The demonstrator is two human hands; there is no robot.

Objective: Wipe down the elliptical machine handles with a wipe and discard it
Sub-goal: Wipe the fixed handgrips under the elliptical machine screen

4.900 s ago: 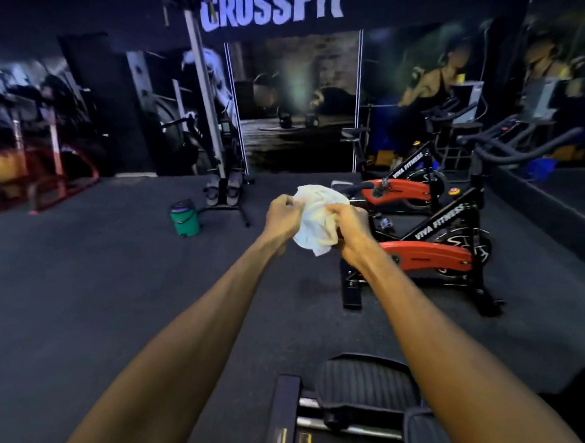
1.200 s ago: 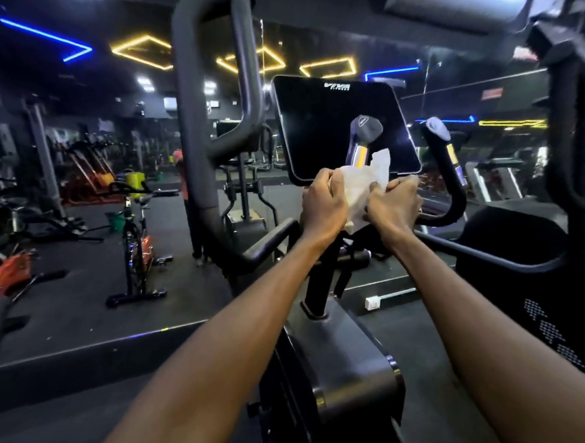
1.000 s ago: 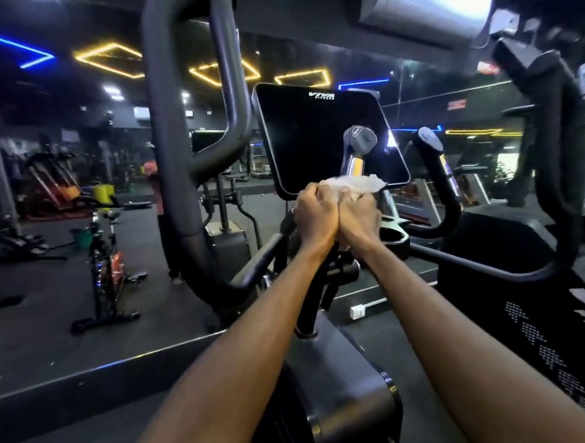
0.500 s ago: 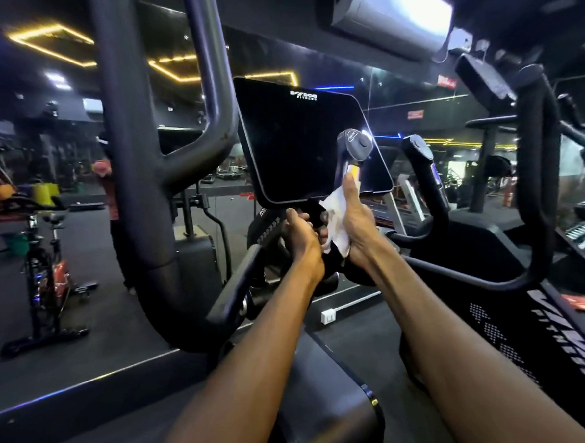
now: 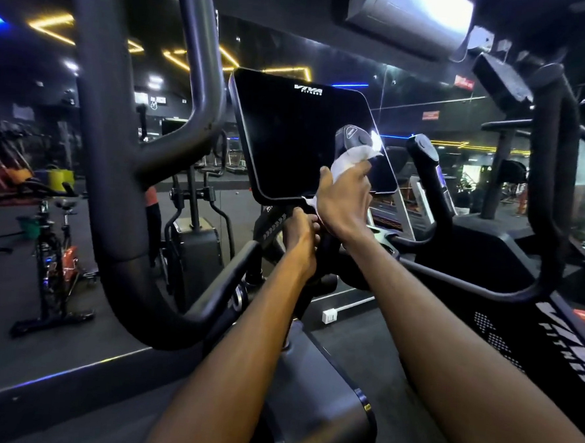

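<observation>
Right now the right hand [image 5: 345, 204] holds the white wipe [image 5: 351, 158] wrapped round the short inner handle [image 5: 352, 137] beside the console screen [image 5: 306, 136], the left hand [image 5: 300, 232] gripping the post below it, so a loose wrap could let the wipe slip off and smear the screen.

White crumpled wipe [image 5: 348, 159] wrapped around upright grey inner handle [image 5: 351, 138], just below its rounded cap, in front of the black console screen [image 5: 299, 136].
</observation>
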